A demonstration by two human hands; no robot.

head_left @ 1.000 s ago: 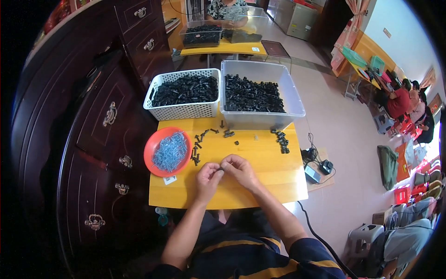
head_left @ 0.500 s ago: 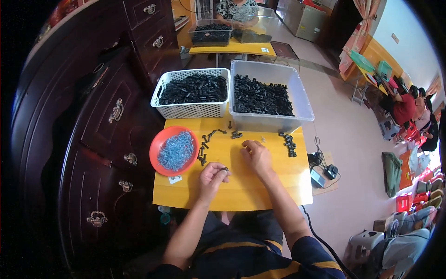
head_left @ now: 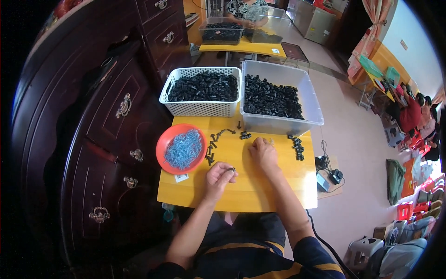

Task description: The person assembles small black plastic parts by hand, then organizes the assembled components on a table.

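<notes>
Over the near middle of the yellow table (head_left: 241, 195), my left hand (head_left: 219, 180) pinches a small black plastic piece (head_left: 233, 169) between thumb and fingertips. My right hand (head_left: 264, 154) rests farther forward and to the right, its fingers curled down toward the tabletop. Whatever its fingertips may hold is hidden. A few short black fittings (head_left: 245, 135) lie just beyond it, to the left. To the left of both hands, several black stemmed pieces (head_left: 211, 149) lie scattered beside a red bowl (head_left: 162, 161) full of small bluish-silver pins or screws (head_left: 185, 149).
A white perforated basket (head_left: 200, 109) and a clear plastic bin (head_left: 283, 123), both filled with black parts, stand at the table's far side. A cluster of black fittings (head_left: 297, 149) lies at right. Dark wooden drawers (head_left: 116, 121) flank the left. Someone sits at another table (head_left: 223, 48) beyond.
The whole view has shifted slightly, moving the scene rightward. My right hand's fingers have curled down closer to the tabletop. My left hand keeps its pinch on the black piece.
</notes>
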